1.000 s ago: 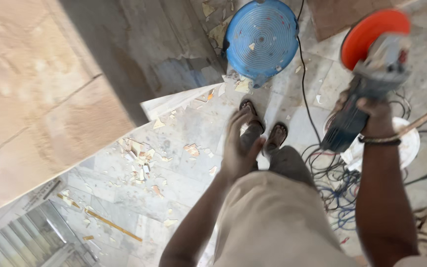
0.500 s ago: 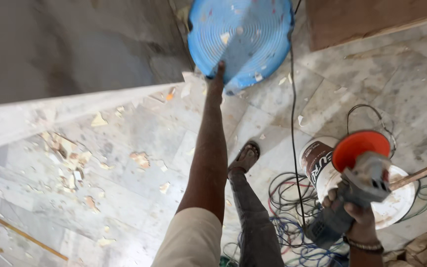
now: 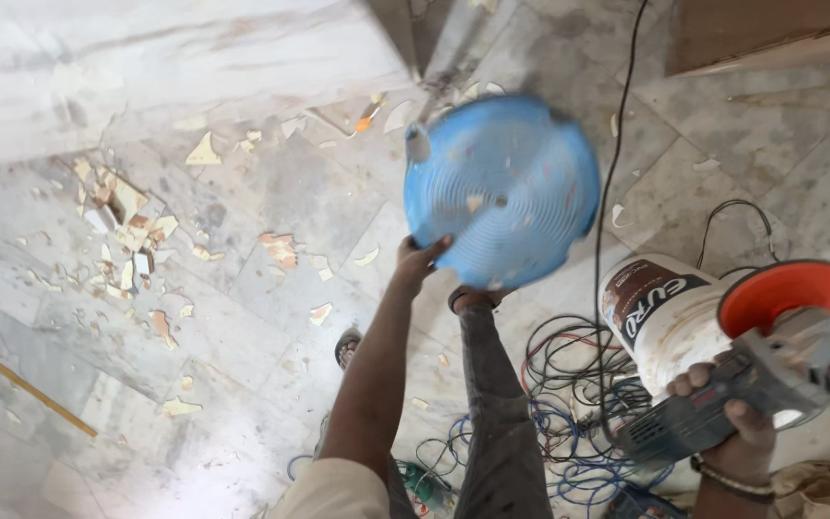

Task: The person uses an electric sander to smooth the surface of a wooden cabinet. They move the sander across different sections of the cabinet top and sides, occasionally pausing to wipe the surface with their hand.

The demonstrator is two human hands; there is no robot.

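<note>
Left hand outstretched, gripping blue basin.

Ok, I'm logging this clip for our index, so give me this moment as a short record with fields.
Left hand: grips the rim of a round blue ribbed tub, lifted off the floor
Right hand: holds an angle grinder with an orange guard
Beside the grinder: white bucket
Floor: marble tiles, strewn with chips
Near the feet: tangled cables
</note>
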